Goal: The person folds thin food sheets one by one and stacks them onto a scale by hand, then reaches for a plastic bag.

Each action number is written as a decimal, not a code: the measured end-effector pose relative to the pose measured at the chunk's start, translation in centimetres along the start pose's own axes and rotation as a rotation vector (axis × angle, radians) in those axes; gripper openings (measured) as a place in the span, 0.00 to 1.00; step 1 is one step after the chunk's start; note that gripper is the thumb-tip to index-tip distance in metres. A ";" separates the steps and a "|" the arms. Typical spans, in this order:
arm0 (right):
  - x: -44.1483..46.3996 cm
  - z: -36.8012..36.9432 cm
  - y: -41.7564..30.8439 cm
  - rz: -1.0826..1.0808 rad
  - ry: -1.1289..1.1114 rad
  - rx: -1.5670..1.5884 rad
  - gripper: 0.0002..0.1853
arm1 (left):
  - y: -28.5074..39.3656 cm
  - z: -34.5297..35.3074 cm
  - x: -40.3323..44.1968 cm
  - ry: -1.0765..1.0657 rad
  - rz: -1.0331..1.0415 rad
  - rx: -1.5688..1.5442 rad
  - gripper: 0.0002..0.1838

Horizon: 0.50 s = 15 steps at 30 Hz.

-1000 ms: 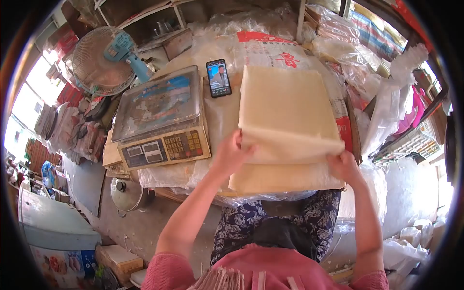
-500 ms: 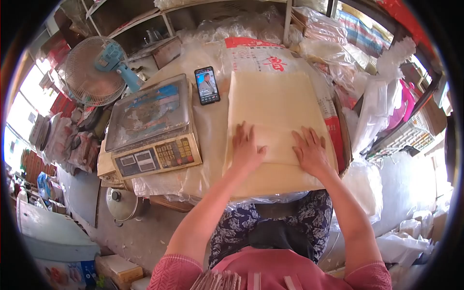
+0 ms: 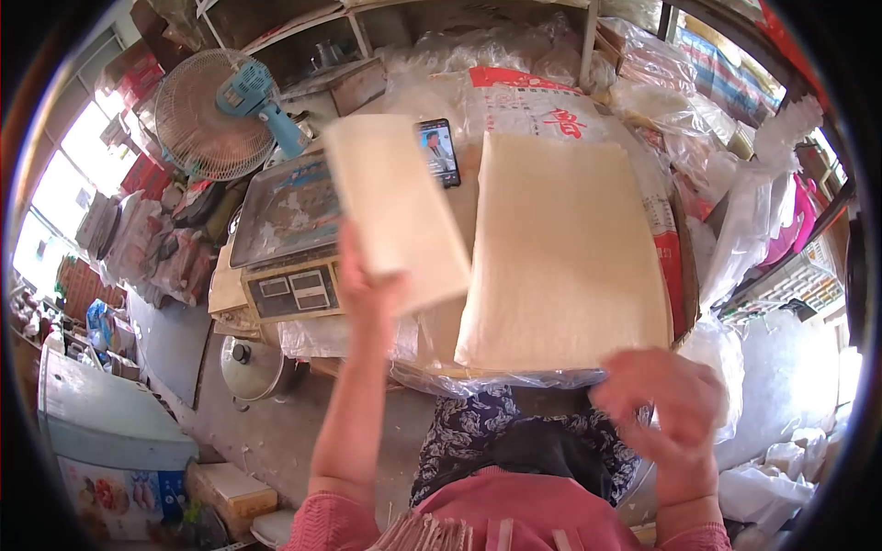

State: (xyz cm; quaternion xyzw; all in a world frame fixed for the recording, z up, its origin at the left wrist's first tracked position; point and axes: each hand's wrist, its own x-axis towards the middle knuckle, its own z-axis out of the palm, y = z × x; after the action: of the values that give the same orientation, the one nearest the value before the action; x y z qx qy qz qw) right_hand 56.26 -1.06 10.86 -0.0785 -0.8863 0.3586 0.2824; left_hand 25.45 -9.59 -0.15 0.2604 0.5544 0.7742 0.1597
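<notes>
Left hand [image 3: 369,280]: grip pinched the lower left edge of a folded sheet [image 3: 397,207], thumb over its face. Sheet extended above and right of this grip, tilted, partly over the electronic scale [image 3: 289,207] and across the left edge of the smartphone [image 3: 441,154]. Pale cream, matte, long and narrow; faces looked smooth, upper edge blurred. Right of the left grip, broader cream sheets [image 3: 565,253] lay flat, faintly textured, slightly uneven along the sides. Right hand [image 3: 663,401]: motion-blurred, near their lower right corner; grip loosely spread, fingers bent, nothing visible in it.
</notes>
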 end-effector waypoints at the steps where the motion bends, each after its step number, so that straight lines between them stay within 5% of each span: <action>1: 0.0 -0.4 -0.8 -0.121 0.055 0.082 0.12 | 0.5 -1.8 2.0 0.091 0.013 0.056 0.51; 5: 0.5 -0.5 -2.9 -0.601 0.280 0.413 0.21 | 1.3 -8.2 8.4 0.129 -0.015 0.106 0.49; 8: 1.0 0.2 -4.7 -0.738 0.492 0.513 0.20 | 0.6 -9.7 9.3 0.369 0.264 0.833 0.48; 12: 0.4 2.4 -8.5 -0.308 0.803 0.263 0.03 | 1.0 -7.1 4.3 0.321 0.335 0.762 0.44; 15: 0.3 0.3 -10.0 -0.083 0.636 0.324 0.08 | -1.2 -6.9 1.0 0.243 0.362 0.766 0.42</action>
State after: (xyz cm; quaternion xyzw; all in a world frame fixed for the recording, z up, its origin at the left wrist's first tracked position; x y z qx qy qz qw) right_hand 56.51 -8.43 17.65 -0.1043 -0.6883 0.4401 0.5672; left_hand 20.59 -14.02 -2.78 0.3010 0.7616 0.5532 -0.1527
